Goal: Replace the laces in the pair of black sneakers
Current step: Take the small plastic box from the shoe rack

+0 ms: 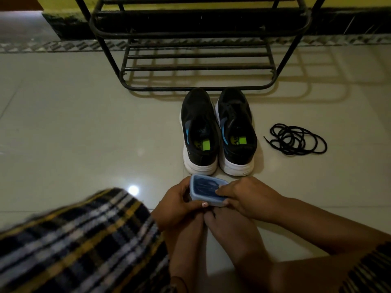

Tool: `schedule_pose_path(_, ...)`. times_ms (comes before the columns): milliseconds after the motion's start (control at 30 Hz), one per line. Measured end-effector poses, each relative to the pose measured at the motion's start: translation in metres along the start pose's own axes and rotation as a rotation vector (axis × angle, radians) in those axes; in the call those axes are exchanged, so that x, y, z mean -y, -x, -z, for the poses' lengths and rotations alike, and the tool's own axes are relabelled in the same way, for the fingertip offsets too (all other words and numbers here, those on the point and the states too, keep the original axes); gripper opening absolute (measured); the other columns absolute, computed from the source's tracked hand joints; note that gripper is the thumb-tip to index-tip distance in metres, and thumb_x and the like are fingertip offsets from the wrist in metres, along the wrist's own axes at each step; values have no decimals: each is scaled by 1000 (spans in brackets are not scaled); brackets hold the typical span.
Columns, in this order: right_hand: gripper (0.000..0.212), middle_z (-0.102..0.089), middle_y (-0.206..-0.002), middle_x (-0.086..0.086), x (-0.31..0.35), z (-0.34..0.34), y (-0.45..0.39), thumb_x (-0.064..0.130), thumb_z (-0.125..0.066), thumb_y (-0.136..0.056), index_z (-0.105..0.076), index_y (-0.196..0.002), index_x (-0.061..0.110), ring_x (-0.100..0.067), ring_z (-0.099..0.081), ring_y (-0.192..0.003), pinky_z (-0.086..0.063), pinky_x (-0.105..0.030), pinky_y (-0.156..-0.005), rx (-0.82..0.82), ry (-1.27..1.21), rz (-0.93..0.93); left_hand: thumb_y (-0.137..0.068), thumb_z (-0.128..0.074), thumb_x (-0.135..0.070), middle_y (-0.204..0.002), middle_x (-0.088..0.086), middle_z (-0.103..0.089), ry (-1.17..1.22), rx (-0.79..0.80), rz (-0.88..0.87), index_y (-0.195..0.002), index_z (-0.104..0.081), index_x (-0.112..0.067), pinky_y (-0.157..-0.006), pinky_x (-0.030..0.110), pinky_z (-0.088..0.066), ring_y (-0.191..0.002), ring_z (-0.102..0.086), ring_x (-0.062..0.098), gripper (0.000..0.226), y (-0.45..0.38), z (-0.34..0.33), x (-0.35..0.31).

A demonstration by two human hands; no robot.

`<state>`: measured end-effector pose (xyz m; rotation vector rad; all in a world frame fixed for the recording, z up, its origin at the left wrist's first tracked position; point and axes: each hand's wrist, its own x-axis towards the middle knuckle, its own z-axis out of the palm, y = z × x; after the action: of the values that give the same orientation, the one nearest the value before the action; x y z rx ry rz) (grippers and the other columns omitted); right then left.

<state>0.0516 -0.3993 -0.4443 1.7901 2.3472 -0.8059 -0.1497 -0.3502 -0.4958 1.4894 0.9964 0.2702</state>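
Both grips are on one small blue box [207,190], held low just in front of the shoes: my left hand [177,205] curls round its left end with the thumb under the near edge, and my right hand [246,197] pinches the lid at the right, fingers on top. Something dark and coiled shows through the lid, likely the new laces, though I cannot be sure. Beyond the box stand two black sneakers [219,132], side by side, heels toward me, on the floor [84,123]. The left one looks unlaced; the right one is too dark to tell. One loose coil of black lace [296,139] lies on the floor right of them, well apart. So I judge removal done or nearly so, and relacing not yet begun. One rack [198,45] stands behind.
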Motion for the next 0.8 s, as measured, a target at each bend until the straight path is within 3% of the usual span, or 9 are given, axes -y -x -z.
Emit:
schedule_pose_path(67,41,-60,-127,-2,0,2,-3,27,-50,-94,-49,-135,28,-19,-57,-111,-46,-29,-89,-29,-7,-10,-72,-80,-12,-116,-14,-64,-3,-6,-23,-126,-52,-22,-84,9,-45,-104,-60,-5,61,0,1,0)
schedule_pose_path(133,45,-59,-125,-3,5,6,-9,43,-49,-93,-50,-133,24,-20,-57,-108,-48,-32,-86,-56,0,-12,-70,-82,-16,-114,-12,-66,-3,-21,-36,-124,-55,-23,-83,10,-46,-102,-62,-2,60,0,-1,-1)
schedule_pose_path(233,56,-56,-122,-3,21,5,-16,58,-50,-87,-52,-125,17,-20,-56,-104,-48,-32,-83,-54,55,3,-66,-85,-21,-106,-17,-68,-41,-74,-57,-115,-57,-36,-81,9,-45,-98,-63,-4,59,0,-9,-3)
schedule_pose_path(400,43,-59,-116,-7,34,5,-21,47,-49,-91,-56,-116,13,-22,-58,-97,-40,-29,-71,-51,129,37,-66,-83,-31,-97,-34,-59,-172,-144,-71,-105,-47,-56,-82,4,-39,-96,-54,-14,58,0,-17,0)
schedule_pose_path(567,42,-61,-115,-10,37,2,-19,37,-39,-97,-52,-125,8,-24,-60,-96,-39,-31,-71,-107,301,146,-62,-71,-45,-97,-38,-60,-185,-133,-104,-109,-49,-55,-82,1,-35,-97,-52,-10,53,-2,-18,1)
schedule_pose_path(633,36,-69,-90,-8,37,3,-17,39,-60,-86,-64,-104,8,-19,-64,-74,-40,-26,-57,-118,364,192,-66,-72,-37,-101,-30,-61,-175,-114,-114,-111,-50,-52,-82,1,-35,-97,-53,-10,53,-3,-19,1)
schedule_pose_path(700,34,-63,-55,0,33,2,-16,43,-82,-58,-68,-69,14,-12,-56,-43,-34,-17,-40,-158,398,234,-68,-72,-34,-102,-28,-61,-158,-106,-119,-111,-51,-49,-81,0,-35,-96,-53,-13,51,-3,-19,0)
schedule_pose_path(733,34,-59,-48,1,31,0,-16,43,-83,-54,-66,-62,15,-11,-52,-37,-31,-15,-37,-182,401,232,-67,-72,-37,-101,-30,-60,-158,-109,-116,-110,-50,-50,-81,-1,-34,-95,-53,-15,50,-3,-20,0)
schedule_pose_path(800,27,-55,-43,1,28,1,-17,41,-69,-67,-62,-57,17,-12,-48,-32,-23,-15,-39,-215,377,216,-63,-71,-46,-98,-33,-58,-151,-126,-103,-106,-48,-54,-80,-1,-35,-93,-53,-17,49,-2,-20,-1)
